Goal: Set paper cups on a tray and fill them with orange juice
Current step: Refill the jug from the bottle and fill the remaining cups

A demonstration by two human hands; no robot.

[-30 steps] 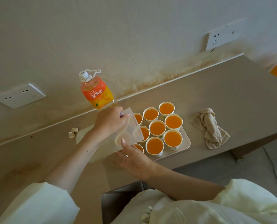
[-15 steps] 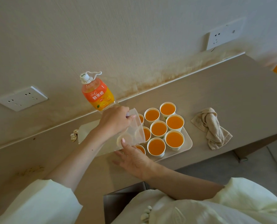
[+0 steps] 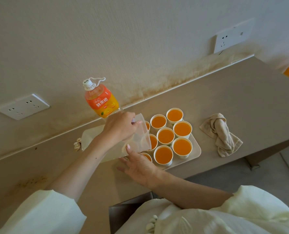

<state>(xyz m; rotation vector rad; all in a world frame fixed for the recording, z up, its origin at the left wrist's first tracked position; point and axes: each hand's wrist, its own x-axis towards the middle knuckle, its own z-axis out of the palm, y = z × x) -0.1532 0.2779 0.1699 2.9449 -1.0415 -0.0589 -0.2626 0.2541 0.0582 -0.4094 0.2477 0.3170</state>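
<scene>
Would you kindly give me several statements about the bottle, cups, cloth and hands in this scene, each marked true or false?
1. The juice bottle stands upright with its cap on. True.
2. The cloth lies on the tray. False: it lies crumpled on the counter, to the right of the tray and apart from it.
3. The left hand grips a clear plastic bag. True.
4. The cups in plain view are empty. False: each holds orange juice.
5. The right hand holds the juice bottle. False: its fingers are extended, one fingertip touching the plastic bag.
</scene>
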